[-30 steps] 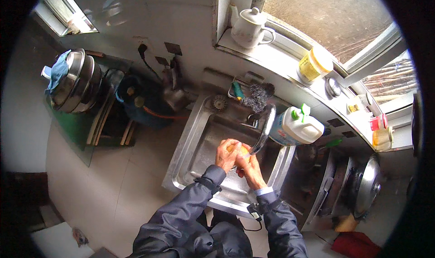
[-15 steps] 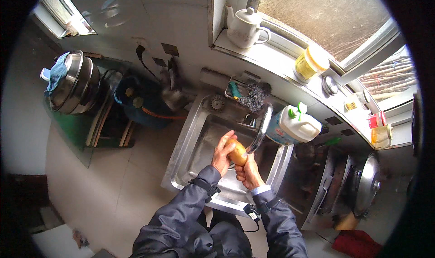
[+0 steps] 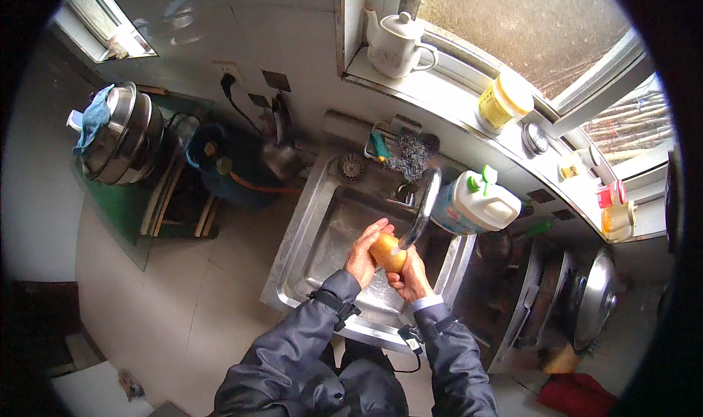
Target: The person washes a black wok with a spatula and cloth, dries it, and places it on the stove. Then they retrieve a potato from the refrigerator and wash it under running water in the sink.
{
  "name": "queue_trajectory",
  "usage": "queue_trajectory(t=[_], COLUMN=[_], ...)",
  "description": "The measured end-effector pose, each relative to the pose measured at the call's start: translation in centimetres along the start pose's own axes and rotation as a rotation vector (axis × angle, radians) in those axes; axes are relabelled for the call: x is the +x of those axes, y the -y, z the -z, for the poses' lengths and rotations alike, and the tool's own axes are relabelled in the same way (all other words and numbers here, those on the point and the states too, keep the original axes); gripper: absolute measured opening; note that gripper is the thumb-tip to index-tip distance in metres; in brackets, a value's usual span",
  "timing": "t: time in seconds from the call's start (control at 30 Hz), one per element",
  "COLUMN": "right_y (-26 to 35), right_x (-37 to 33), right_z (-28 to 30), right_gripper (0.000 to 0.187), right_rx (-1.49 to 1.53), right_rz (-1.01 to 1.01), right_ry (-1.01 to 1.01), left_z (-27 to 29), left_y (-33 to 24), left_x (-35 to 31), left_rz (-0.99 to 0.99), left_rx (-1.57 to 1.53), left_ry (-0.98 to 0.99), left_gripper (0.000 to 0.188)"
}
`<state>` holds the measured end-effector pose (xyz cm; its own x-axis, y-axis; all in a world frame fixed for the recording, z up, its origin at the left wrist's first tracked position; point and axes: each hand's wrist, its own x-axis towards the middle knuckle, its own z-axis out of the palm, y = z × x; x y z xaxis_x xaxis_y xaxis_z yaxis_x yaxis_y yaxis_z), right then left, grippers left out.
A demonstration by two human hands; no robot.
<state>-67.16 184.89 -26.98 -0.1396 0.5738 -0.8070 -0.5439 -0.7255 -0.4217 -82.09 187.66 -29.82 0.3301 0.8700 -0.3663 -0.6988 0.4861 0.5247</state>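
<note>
Over the metal sink, both of my hands are around a yellow-brown potato. My left hand lies along its left side, fingers wrapped over the far end. My right hand grips the near right side, with its fingers curled partly under the potato. The curved faucet ends just above the potato's right side. Whether water runs from it is hard to tell. Part of the potato is hidden by my fingers.
Behind the faucet sit a steel wool scrubber and a drain strainer. A white jug with a green cap stands right of the sink. On the windowsill are a teapot and a yellow jar. Steel pots stand left.
The potato has turned in my hands and sits a little closer under the faucet. My right hand has shifted slightly right and changed its grip, and my left fingers have slid along the potato.
</note>
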Motion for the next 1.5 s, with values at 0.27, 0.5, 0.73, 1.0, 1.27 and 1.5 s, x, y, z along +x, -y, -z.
queue_trajectory(t=[0.27,0.5,0.73,1.0,1.27,1.5], right_y=[-1.6,-2.3,-2.1,-3.0,-1.6,-2.0], right_x=[-2.0,-0.9,-0.3,-1.3,-1.3,-1.9], right_z=[-0.9,-1.6,0.2,-0.6,-0.6,-0.5], right_gripper=[0.058,0.065,0.076,0.056,0.062,0.067], right_rx=[-0.025,-0.435,-0.553,-0.560,-1.252,-0.517], right_rz=[0.207,0.350,0.420,0.561,1.101,0.551], right_ry=[0.190,-0.184,-0.172,0.063,-0.166,0.194], left_z=[0.8,0.7,0.8,1.6,1.2,2.6], left_y=[0.5,1.4,2.0,1.9,3.4,2.9], left_x=[0.6,0.7,0.4,2.2,1.3,2.0], left_rz=[-0.058,-0.074,-0.181,-0.055,-0.151,-0.024], left_rx=[0.217,0.307,0.519,0.374,0.626,0.213], left_ry=[-0.127,-0.316,-0.092,-0.380,-0.270,-0.323], left_gripper=[0.029,0.034,0.073,0.042,0.051,0.043])
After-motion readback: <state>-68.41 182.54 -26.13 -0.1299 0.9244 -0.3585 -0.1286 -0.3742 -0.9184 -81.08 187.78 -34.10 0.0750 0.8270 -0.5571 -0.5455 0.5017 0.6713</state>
